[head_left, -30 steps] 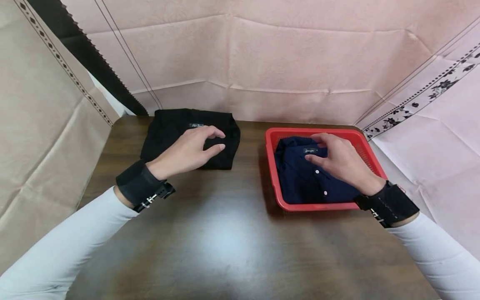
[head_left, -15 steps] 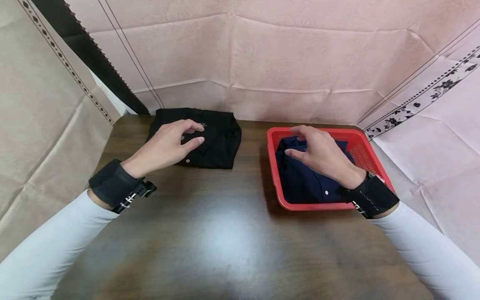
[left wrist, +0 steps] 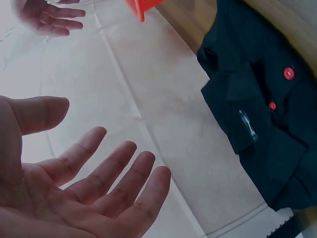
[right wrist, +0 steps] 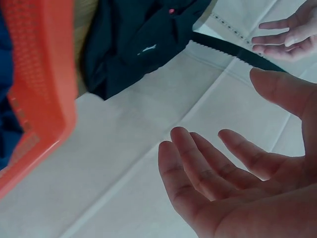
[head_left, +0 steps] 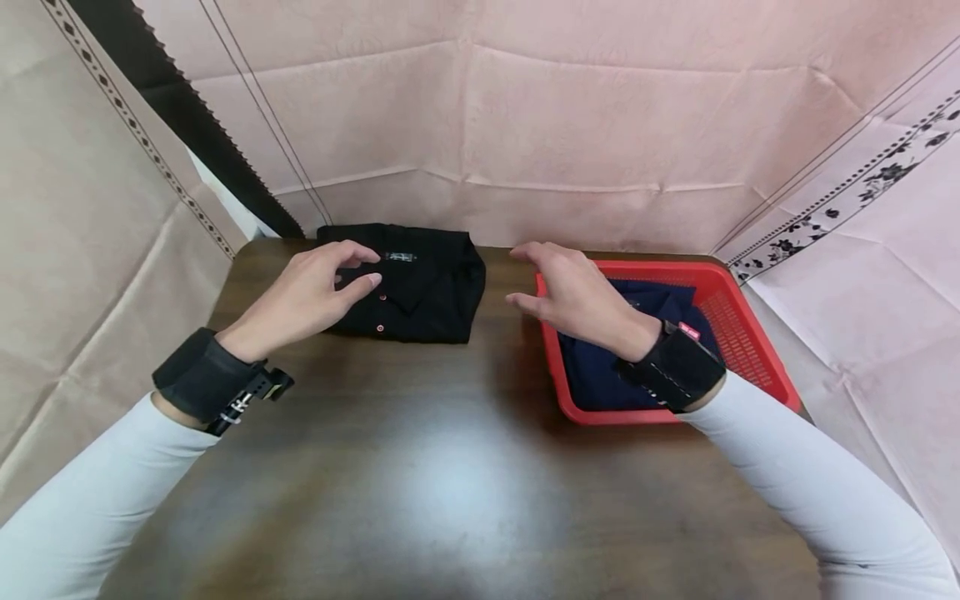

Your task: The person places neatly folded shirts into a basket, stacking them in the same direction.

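A folded, red-buttoned black shirt (head_left: 429, 292) lies face up near a red, mesh-sided basket (head_left: 600, 417) holding a navy shirt (head_left: 591, 371).

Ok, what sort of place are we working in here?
Probably a makeshift booth for handling clothes: pale patterned sheets screen a wood-look table bearing a folded black shirt and a red basket holding a navy shirt.

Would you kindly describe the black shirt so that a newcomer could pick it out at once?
Find the brown table; along its far edge, to the person's left, lies the folded black shirt, partly hidden by the left hand in the head view. It has red buttons and lies directly on the table, whereas the navy shirt sits in the red basket.
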The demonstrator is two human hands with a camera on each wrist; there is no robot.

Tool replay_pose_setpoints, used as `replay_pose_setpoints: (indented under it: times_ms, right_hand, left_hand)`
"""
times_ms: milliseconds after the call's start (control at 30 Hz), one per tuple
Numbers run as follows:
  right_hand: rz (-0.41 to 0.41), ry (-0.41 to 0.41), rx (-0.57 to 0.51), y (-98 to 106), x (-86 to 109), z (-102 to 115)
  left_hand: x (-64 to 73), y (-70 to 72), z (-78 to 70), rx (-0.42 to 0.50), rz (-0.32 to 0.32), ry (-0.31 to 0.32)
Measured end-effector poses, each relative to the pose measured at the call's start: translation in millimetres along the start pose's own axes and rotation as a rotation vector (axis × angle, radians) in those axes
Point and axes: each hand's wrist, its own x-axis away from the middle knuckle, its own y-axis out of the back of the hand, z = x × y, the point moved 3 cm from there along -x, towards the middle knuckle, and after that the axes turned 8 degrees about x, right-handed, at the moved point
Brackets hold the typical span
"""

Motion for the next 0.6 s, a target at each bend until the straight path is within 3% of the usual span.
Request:
replay_pose_setpoints:
  times_ms: [333, 600]
  right_hand:
    - [0.01, 0.069, -0.021, -11.7, -28.8, 26.5]
    - [0.065, 0.045, -0.04, -29.6, -50.9, 37.4]
  left_hand:
    - [4.9, 7.8, 9.9, -0.026, -0.024, 0.025]
    - [4.6, 8.2, 13.9, -0.043, -0.025, 0.027]
